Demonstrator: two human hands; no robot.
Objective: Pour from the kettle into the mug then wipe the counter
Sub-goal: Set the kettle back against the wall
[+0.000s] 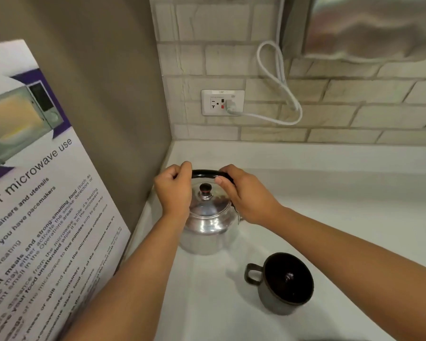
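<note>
A shiny metal kettle (207,227) with a black knob on its lid stands on the white counter (342,217) in the left corner. Its black arched handle (204,173) rises over the lid. My left hand (174,190) is closed around the handle's left end and my right hand (244,195) around its right end. A dark mug (284,283) stands upright on the counter to the right of and nearer than the kettle, handle pointing left; its inside looks dark. No cloth is in view.
A brown side wall with a microwave-use poster (35,193) closes off the left. The brick backsplash holds an outlet (223,102) with a white cord (278,82) looping up. A metal appliance (369,25) hangs at the top right.
</note>
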